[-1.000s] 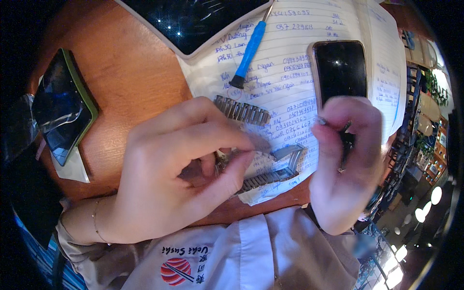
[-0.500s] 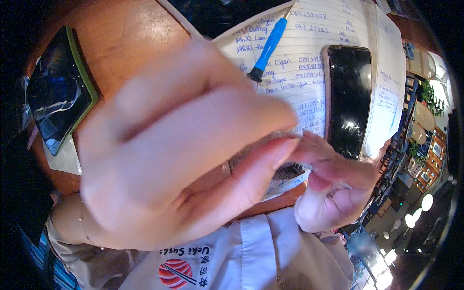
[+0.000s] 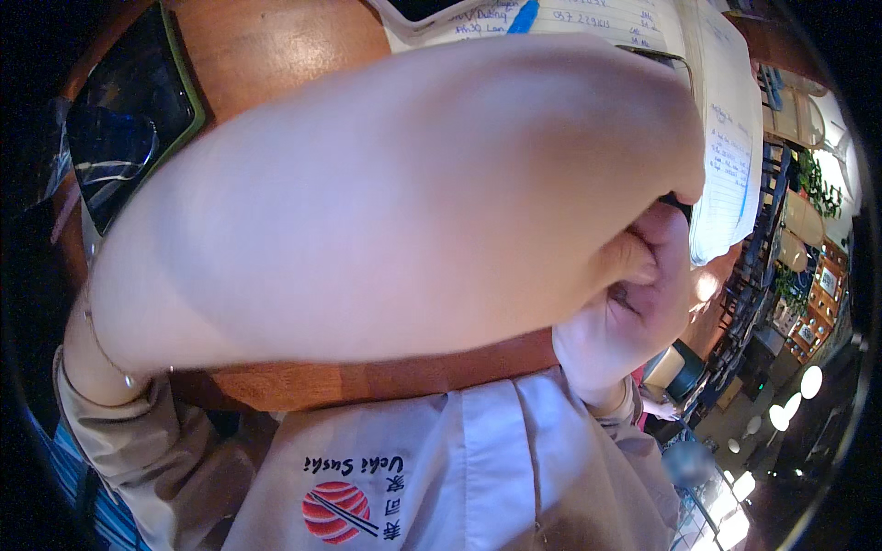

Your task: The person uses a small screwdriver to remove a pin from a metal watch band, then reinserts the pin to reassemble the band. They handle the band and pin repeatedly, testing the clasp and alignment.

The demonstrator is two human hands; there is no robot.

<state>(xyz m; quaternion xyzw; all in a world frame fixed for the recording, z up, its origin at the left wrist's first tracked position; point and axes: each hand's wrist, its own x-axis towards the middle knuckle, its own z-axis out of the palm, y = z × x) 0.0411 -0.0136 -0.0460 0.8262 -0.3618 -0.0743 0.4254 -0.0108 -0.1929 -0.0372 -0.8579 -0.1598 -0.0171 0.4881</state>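
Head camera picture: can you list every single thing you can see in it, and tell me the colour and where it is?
wooden table: one, reddish brown, round, under everything
lined paper: several sheets, white with handwriting, top and right
blue tool handle: one, just a tip showing at the top edge
phone in green case: one, dark screen, upper left on the table
white shirt: one, with a red round emblem, bottom centre
beige sleeves: lower left, and a cuff at lower right
thin bracelet: one, on the left wrist
left hand: huge and blurred, close to the camera, covering the middle
right hand: curled, right of centre, partly behind the left hand
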